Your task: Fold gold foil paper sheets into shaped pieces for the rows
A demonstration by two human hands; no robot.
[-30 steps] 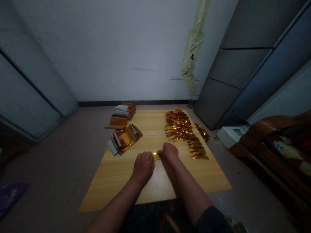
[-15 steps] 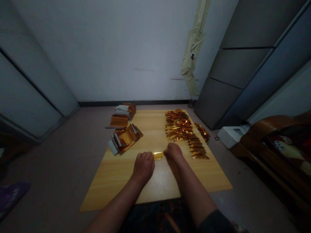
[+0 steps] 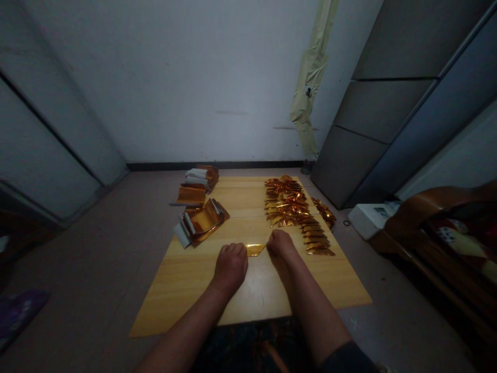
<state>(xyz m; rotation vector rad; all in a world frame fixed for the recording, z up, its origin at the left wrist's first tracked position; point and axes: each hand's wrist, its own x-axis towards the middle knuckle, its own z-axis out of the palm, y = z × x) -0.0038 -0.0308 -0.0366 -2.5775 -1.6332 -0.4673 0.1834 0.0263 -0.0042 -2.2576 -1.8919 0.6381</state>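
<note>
A folded strip of gold foil paper [image 3: 255,250] lies across the middle of the wooden board [image 3: 190,285], its right end slanting to a point. My left hand [image 3: 232,263] is closed on the strip's left end, which its fingers hide. At the pointed right end, my right hand [image 3: 280,243] is closed in a pinch on the tip. Right of my hands, folded gold foil pieces [image 3: 286,202] lie in overlapping rows. To the left rests a stack of curved gold foil sheets [image 3: 204,220] with pale backs.
More foil sheets [image 3: 191,194] lie at the board's far left edge. Further foil pieces [image 3: 324,213] sit beyond its right edge. A grey cabinet [image 3: 361,140] and a carved wooden seat [image 3: 438,217] stand at the right. A purple item [image 3: 23,313] lies on the floor at left.
My right hand has shifted slightly to the right, and more of the strip's pointed end shows. My left hand stays almost in place.
</note>
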